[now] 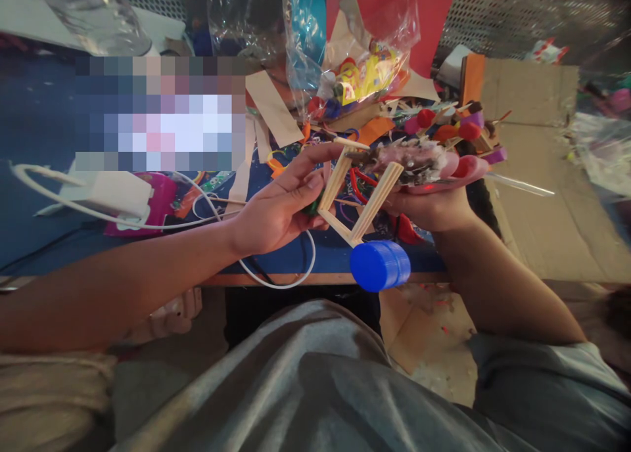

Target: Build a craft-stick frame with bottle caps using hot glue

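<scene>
My left hand (276,209) pinches a small frame of pale wooden sticks (377,202) above the table's front edge. Two blue bottle caps (379,266), set face to face, sit at the frame's lower corner. Something dark green (310,207) shows at my left fingers, partly hidden. My right hand (436,209) is wrapped round a pink hot glue gun (468,169), its front crusted with grey residue. The gun's nozzle (357,156) points left at the frame's upper end; whether it touches, I cannot tell. A clear glue stick (522,184) juts from the gun's back.
Craft scraps and a clear bag of bottle caps (362,77) lie behind my hands. A white charger (113,192) rests on a magenta box at left, its white cable (276,284) looping over the front edge. Cardboard (537,196) is at right, a clear bottle (98,18) at back left.
</scene>
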{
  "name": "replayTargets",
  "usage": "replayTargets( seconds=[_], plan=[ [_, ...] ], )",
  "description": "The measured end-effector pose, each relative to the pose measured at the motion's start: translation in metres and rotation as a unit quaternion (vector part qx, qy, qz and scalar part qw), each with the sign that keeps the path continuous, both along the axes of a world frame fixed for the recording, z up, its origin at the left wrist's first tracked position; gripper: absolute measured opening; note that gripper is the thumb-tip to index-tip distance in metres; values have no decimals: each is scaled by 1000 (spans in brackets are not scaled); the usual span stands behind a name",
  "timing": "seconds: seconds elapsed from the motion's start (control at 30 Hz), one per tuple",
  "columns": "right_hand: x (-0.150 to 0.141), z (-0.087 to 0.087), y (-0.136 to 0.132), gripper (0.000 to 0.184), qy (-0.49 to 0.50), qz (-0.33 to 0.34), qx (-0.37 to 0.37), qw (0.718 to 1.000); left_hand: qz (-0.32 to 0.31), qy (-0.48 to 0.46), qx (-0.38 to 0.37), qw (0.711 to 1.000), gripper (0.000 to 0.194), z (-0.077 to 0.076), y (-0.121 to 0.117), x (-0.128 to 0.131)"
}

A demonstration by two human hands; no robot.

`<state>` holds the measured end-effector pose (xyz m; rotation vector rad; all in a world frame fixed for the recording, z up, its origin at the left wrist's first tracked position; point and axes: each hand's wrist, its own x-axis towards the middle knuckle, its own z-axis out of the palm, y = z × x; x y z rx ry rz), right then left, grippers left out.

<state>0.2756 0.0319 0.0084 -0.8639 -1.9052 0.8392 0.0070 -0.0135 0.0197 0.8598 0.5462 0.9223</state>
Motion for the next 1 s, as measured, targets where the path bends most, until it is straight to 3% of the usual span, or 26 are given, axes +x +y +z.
replayTargets(
  seconds=[0.17, 0.27, 0.4, 0.57, 0.77, 1.0],
  plan=[
    [1, -7, -2, 31, -12, 61, 48, 997, 19, 3, -5, 1000, 29, -1, 1, -2],
    [0, -10, -5, 35, -31, 77, 43, 996, 34, -9, -7, 999, 45, -1, 1, -2],
    [0, -10, -5, 26, -51, 82, 64, 993, 41, -7, -8, 999, 58, 0, 0, -2],
    [1, -8, -3, 23, -62, 122, 61, 989, 32, -7, 33, 999, 42, -2, 2, -3],
    [3, -10, -2, 34, -25, 78, 28, 996, 37, 0, 15, 999, 44, -3, 1, -1],
    [-2, 5, 0, 23, -3, 52, 40, 998, 19, 3, 6, 1000, 24, 0, 0, -1]
  ],
)
